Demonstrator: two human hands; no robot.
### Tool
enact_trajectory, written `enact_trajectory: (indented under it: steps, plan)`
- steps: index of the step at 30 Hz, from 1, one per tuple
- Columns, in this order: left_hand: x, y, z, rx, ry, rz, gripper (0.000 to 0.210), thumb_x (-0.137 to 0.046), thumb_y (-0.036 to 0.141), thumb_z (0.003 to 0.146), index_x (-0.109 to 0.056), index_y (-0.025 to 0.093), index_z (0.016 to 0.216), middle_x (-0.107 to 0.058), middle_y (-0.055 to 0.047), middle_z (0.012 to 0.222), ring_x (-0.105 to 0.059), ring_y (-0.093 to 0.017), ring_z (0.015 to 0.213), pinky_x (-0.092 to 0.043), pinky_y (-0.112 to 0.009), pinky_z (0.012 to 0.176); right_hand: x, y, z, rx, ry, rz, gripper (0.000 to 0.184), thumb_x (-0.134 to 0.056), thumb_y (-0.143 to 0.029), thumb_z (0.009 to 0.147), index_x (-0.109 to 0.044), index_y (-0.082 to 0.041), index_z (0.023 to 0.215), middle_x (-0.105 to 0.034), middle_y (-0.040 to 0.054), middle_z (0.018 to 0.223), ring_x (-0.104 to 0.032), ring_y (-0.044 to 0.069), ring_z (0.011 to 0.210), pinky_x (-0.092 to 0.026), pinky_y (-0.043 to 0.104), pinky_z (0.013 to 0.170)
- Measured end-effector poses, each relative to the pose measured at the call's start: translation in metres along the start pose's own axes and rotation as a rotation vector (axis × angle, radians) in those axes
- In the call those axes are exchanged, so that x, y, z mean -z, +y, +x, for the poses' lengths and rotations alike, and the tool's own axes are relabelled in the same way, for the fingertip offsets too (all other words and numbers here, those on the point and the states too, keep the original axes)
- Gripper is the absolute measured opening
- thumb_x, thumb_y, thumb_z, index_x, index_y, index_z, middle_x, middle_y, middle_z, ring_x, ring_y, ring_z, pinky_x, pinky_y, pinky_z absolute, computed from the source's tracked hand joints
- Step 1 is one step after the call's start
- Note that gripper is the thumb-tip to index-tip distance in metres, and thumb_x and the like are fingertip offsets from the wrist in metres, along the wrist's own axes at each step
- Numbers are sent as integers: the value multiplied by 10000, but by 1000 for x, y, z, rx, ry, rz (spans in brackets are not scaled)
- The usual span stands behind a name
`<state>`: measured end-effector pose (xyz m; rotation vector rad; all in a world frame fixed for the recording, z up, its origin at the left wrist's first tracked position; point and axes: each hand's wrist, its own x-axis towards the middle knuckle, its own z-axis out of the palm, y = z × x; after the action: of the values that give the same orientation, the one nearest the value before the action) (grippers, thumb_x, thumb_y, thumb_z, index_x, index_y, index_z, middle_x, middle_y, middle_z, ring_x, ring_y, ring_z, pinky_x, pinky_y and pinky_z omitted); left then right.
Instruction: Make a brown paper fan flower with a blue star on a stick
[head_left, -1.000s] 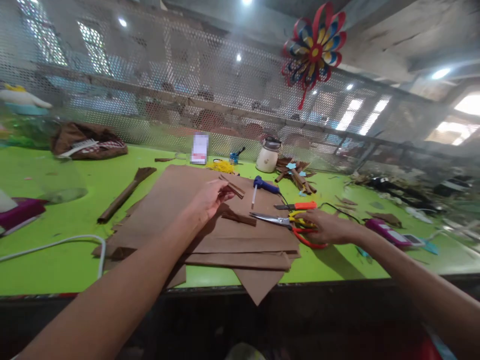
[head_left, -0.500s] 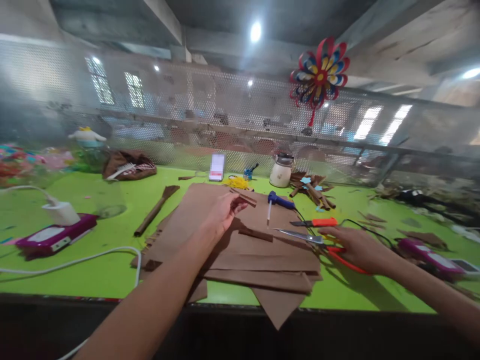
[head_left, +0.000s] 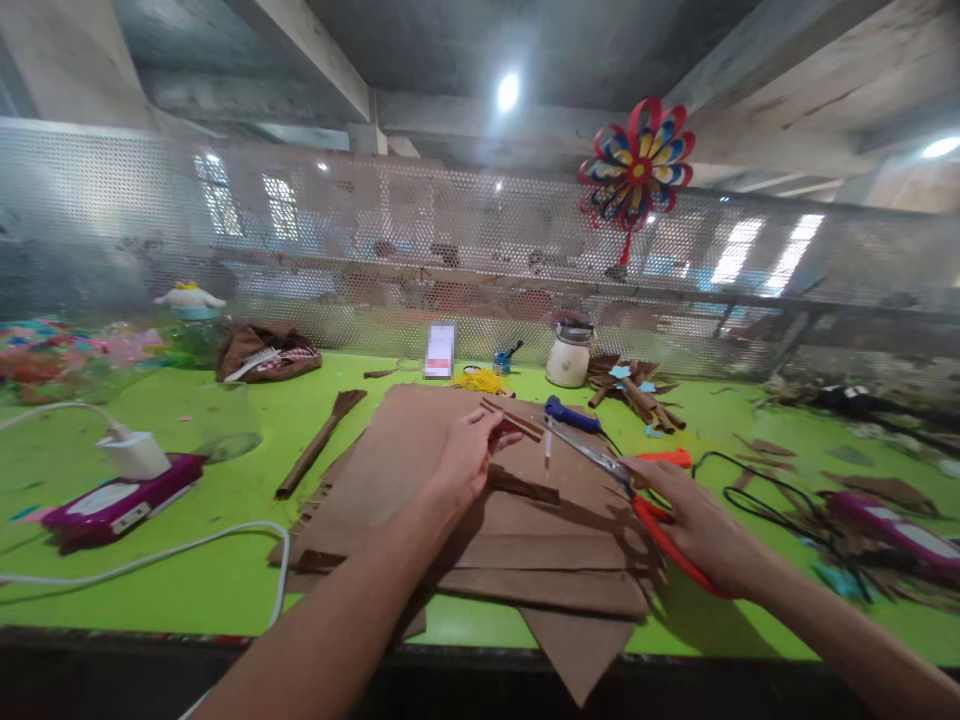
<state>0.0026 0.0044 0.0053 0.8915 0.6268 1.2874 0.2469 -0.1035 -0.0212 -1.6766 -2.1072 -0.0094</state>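
Head view, lidded white jar (head_left: 567, 360), scissors (head_left: 604, 462) in right hand (head_left: 694, 513)

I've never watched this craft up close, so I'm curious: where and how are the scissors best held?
Probably by the red handle, from the right, where the right hand holds it: that end of the scissors points right and toward the person, while the slim metal blades point left and away, toward the brown strip in the left hand.
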Motion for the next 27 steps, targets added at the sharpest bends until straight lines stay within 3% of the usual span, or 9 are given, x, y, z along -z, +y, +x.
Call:
enact_trajectory:
  steps: [7, 27]
  plan:
    - [-5, 1, -4, -11, 56, 24, 73, -563, 98, 683, -561, 101, 610, -595, -47, 680, -580, -110, 626, -523, -261, 653, -3, -16, 0, -12, -17, -90, 412, -448, -289, 803, -453, -236, 1211, -524, 81, 912, -529, 223, 846, -440, 346, 749]
    - [-4, -3, -2, 10, 55, 20, 111, -543, 62, 703, -535, 89, 596, -570, -46, 646, -580, -108, 602, -523, -294, 688, -4, -19, 0, -46, -23, -94, 447, -491, -206, 744, -506, -264, 1188, -597, 64, 1062, -576, 228, 934, -434, 288, 757]
